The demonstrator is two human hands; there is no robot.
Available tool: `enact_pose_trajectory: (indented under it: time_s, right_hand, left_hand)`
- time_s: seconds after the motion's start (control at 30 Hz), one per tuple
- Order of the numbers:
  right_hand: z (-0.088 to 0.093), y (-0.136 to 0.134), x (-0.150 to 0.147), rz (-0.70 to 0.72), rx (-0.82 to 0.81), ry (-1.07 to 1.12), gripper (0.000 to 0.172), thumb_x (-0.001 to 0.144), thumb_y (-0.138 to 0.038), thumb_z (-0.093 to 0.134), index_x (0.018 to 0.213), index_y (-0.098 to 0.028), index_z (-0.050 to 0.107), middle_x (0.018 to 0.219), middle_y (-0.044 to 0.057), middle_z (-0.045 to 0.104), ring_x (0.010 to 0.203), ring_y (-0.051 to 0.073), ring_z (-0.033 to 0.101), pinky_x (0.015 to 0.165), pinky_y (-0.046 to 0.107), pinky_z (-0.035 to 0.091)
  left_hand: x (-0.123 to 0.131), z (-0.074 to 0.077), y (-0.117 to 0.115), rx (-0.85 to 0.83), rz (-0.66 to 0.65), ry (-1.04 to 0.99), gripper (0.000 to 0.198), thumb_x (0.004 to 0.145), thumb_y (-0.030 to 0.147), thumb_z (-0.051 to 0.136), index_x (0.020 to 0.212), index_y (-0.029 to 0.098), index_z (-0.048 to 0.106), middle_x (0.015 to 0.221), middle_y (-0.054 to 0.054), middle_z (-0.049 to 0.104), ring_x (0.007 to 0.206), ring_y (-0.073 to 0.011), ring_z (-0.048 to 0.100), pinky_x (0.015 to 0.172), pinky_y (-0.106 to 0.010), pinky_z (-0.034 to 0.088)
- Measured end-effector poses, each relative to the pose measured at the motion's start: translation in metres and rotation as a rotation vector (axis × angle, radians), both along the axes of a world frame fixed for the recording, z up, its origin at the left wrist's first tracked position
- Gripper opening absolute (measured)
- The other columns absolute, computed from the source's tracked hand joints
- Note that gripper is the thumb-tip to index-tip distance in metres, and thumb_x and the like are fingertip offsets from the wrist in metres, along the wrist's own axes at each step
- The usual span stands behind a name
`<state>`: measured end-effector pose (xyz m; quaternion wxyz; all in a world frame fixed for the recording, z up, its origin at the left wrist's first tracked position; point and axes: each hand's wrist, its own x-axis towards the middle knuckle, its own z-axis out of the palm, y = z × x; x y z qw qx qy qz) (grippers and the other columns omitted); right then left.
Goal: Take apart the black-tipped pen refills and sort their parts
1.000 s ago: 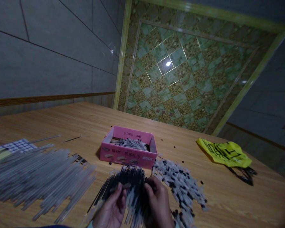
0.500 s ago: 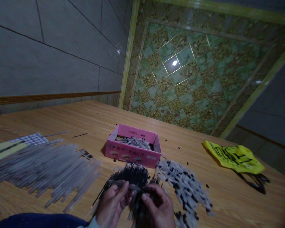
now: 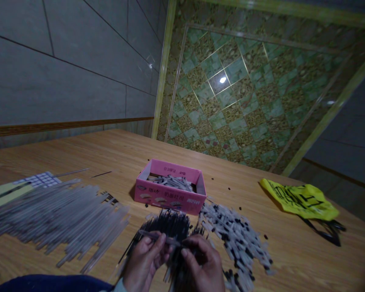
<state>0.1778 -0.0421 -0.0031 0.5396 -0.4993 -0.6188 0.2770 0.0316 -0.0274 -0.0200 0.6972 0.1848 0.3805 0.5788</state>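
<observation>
My left hand [image 3: 144, 263] and my right hand [image 3: 202, 265] meet at the bottom centre, both pinched on one thin grey pen tube [image 3: 158, 237] held crosswise over a pile of black pen refills [image 3: 168, 227]. The left fingers grip its left half and the right fingertips close on its right end. To the right of the hands lies a heap of small grey-and-black pen caps [image 3: 235, 237]. A spread of clear pen barrels [image 3: 54, 215] covers the table to the left.
A pink cardboard box [image 3: 170, 197] holding a few finished pens stands just beyond the piles. A yellow plastic bag [image 3: 299, 196] with black handles lies at the right. Printed cards [image 3: 38, 179] sit at the far left on the wooden table [image 3: 109, 150].
The view shifted slightly from one second ago; both hands came together on the tube. Since half a second ago the hands have barely moved.
</observation>
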Motion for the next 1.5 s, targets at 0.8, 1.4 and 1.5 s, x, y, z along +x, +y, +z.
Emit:
enact_pose_trajectory:
  time_s: [0.8, 1.4, 1.5]
  right_hand:
    - [-0.012, 0.001, 0.0, -0.111, -0.045, -0.036, 0.011, 0.072, -0.028, 0.061, 0.066, -0.018, 0.063, 0.06, -0.001, 0.061, 0.059, 0.015, 0.056, 0.056, 0.02, 0.043]
    - [-0.018, 0.001, 0.001, -0.097, 0.063, -0.314, 0.038, 0.086, -0.043, 0.042, 0.058, -0.019, 0.053, 0.051, -0.002, 0.048, 0.05, 0.013, 0.046, 0.048, 0.022, 0.033]
    - [-0.017, 0.001, 0.0, -0.071, 0.14, -0.276, 0.03, 0.083, -0.046, 0.046, 0.076, -0.019, 0.058, 0.065, 0.001, 0.058, 0.06, 0.015, 0.052, 0.054, 0.022, 0.038]
  left_hand:
    - [0.002, 0.005, -0.002, 0.087, -0.006, 0.127, 0.04, 0.056, 0.032, 0.079, 0.076, 0.017, 0.049, 0.064, -0.006, 0.072, 0.055, -0.0145, 0.065, 0.05, -0.022, 0.048]
    - [0.001, 0.002, -0.001, 0.088, -0.012, 0.143, 0.039, 0.057, 0.034, 0.078, 0.076, 0.017, 0.049, 0.064, -0.006, 0.071, 0.055, -0.0141, 0.063, 0.052, -0.023, 0.048]
    - [0.001, 0.003, 0.0, 0.082, 0.011, 0.133, 0.038, 0.058, 0.033, 0.078, 0.077, 0.017, 0.05, 0.062, -0.004, 0.07, 0.055, -0.0135, 0.063, 0.052, -0.022, 0.047]
